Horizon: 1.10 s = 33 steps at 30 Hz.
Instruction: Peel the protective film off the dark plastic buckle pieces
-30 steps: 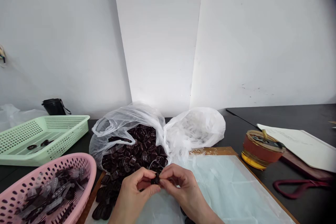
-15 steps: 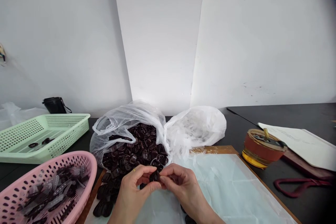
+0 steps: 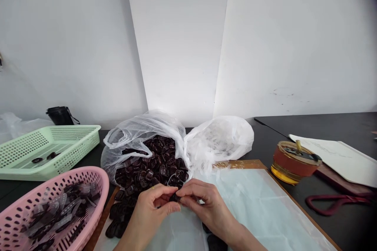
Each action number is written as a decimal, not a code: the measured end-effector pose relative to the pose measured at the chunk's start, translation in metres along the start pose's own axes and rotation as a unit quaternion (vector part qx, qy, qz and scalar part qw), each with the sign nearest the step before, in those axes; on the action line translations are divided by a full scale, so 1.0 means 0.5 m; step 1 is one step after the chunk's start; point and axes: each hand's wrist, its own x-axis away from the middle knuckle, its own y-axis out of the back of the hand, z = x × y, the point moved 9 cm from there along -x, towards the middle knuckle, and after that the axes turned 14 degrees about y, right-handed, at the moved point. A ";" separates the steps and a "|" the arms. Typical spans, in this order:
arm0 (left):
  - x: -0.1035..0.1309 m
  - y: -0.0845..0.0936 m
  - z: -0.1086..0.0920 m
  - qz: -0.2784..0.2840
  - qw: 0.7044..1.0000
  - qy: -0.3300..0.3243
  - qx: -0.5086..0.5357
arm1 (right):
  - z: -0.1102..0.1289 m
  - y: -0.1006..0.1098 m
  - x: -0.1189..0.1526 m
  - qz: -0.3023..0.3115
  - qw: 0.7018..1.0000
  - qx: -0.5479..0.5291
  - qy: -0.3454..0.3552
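Note:
A small dark plastic piece is pinched between my two hands, mostly covered by the fingers. My left hand grips it with thumb and forefinger from the left. From the right, the thumb and fingertips of my right hand close on the same piece. Just behind the hands, a heap of similar dark brown plastic pieces spills out of a clear plastic bag. More dark pieces lie beside my left wrist, and a few are partly hidden under my right forearm.
Pale sheeting covers a brown board. A white bag holds translucent bits. At left are a pink basket with dark and clear strips, a green basket and a black cup. Tape, scissors and a notebook lie right.
My fingers have closed in further around the dark piece, so less of it shows. The right fingertips now sit over its top. The view has shifted slightly.

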 end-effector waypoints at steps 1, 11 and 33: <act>-0.001 -0.002 -0.001 0.014 1.000 -0.004 0.001 | -0.001 0.000 0.000 0.001 1.000 -0.001 -0.002; -0.008 0.000 0.020 0.062 0.995 0.051 0.052 | 0.005 -0.005 0.000 0.017 1.000 0.002 0.002; 0.025 -0.014 -0.040 0.015 0.963 -0.118 -0.240 | 0.007 -0.018 0.006 0.049 0.998 0.015 0.039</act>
